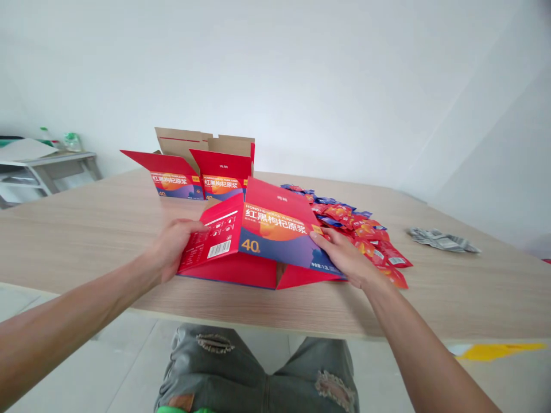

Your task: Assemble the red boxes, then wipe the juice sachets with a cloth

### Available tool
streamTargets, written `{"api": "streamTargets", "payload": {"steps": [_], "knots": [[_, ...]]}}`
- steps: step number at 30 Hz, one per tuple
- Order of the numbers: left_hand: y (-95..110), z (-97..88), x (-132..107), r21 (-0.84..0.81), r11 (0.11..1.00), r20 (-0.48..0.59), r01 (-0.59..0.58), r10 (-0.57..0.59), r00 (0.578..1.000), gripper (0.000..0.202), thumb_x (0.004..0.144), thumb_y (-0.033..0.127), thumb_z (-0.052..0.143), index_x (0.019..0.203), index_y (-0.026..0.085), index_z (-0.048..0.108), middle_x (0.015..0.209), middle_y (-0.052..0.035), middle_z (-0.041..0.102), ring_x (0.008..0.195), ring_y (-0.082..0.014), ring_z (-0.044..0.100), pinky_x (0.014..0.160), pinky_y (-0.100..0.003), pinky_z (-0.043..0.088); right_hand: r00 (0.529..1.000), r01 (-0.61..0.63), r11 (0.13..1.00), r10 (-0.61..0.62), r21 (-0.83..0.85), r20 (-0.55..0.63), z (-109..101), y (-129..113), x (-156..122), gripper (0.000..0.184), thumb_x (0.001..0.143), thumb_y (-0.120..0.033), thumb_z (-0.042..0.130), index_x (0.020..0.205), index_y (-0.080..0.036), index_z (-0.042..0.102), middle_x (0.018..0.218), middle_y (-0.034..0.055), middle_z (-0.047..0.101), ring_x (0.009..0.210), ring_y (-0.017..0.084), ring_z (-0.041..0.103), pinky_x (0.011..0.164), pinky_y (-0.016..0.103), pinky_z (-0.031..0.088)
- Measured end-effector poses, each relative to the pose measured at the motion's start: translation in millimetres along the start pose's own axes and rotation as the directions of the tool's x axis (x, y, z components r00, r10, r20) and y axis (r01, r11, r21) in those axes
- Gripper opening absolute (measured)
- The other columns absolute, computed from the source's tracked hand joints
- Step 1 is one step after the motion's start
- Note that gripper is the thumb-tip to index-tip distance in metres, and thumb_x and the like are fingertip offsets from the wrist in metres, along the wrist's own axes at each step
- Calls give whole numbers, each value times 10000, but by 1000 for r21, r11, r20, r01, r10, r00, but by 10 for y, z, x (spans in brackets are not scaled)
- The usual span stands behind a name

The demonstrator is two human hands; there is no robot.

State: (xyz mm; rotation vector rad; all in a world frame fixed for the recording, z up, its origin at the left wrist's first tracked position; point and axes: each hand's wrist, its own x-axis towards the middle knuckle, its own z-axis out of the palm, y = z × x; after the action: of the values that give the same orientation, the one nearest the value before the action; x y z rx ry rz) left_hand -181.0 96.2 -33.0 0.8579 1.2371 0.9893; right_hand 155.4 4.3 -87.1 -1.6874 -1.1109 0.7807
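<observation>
Between my hands, a red and blue cardboard box (pixel 279 238) lies tipped on the table with its flaps folded out toward me. My left hand (pixel 174 246) grips its left side panel, fingers behind the card and thumb on the printed face by the barcode. On the right, my right hand (pixel 344 255) pinches the front panel's edge, thumb on top and the other fingers mostly hidden. A heap of red and blue sachets (pixel 357 226) lies just beyond my right hand.
Two open boxes of the same print, a left one (pixel 176 184) and a right one (pixel 226 184), stand at the table's back left. A crumpled striped cloth (pixel 443 240) lies on the right. A grey side table (pixel 60 160) with bottles stands far left; a white wall rises behind.
</observation>
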Motion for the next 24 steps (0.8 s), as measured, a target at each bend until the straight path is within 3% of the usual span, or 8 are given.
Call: {"api": "streamTargets", "payload": {"steps": [4,8,10,13,17,20,22,24], "knots": [[-122,-115,-79,-98,988,82,-122,130,988,262,829,259,744,1059,137,768,895,-119,848,656,-266,798,601,-358,687,965,246,945,-260,-214,-38,134,13,-286,746,1008,-850,605,1461,-257,598,1607,176,704,1458,394,689,1269,605,530],[-159,-99,-128,-253,904,204,-345,398,895,430,918,437,779,1258,173,780,1188,-121,879,1067,-352,850,914,-455,717,902,393,866,-428,-310,-51,212,40,-583,891,1045,-881,488,1615,-202,405,1637,255,640,1509,405,646,1279,630,507],[-146,-82,-149,-288,885,284,-366,444,850,475,968,515,760,1312,189,781,1280,-125,868,1210,-397,819,1028,-525,690,859,459,819,-508,-344,-62,259,52,-724,917,1080,-834,477,1698,-185,284,1674,268,595,1550,394,611,1284,627,504],[-116,-99,-163,-308,893,350,-328,427,834,466,1001,546,756,1328,216,793,1311,-105,867,1278,-410,797,1072,-541,675,812,501,775,-574,-384,-99,342,80,-936,956,1111,-750,521,1770,-184,122,1664,269,589,1569,388,595,1258,622,531],[-34,-172,-163,-324,917,450,-233,366,814,536,1014,620,744,1330,191,799,1238,-124,885,1197,-397,832,1032,-499,691,791,480,775,-585,-411,-180,413,180,-1157,937,1085,-712,634,1737,-222,173,1617,269,622,1453,413,692,1112,594,637],[69,-170,-197,-294,939,533,-179,317,784,506,1016,591,742,1332,197,784,1106,-117,899,944,-335,874,912,-462,718,761,490,754,-615,-436,-209,425,304,-1199,956,1007,-767,736,1632,-219,263,1495,270,707,1286,418,787,974,563,695],[127,-124,-244,-234,960,537,-152,258,803,439,955,491,809,1284,201,788,1031,-103,895,762,-301,849,789,-443,719,736,482,728,-638,-487,-225,426,384,-1181,985,947,-849,750,1557,-187,350,1354,271,771,1181,436,820,890,552,708],[152,-57,-298,-149,981,457,-124,180,871,391,826,328,872,1189,201,806,968,-99,881,698,-318,828,693,-449,701,701,482,685,-676,-546,-229,418,444,-1156,962,928,-895,726,1492,-162,461,1232,263,811,1114,443,833,857,541,710]]}}
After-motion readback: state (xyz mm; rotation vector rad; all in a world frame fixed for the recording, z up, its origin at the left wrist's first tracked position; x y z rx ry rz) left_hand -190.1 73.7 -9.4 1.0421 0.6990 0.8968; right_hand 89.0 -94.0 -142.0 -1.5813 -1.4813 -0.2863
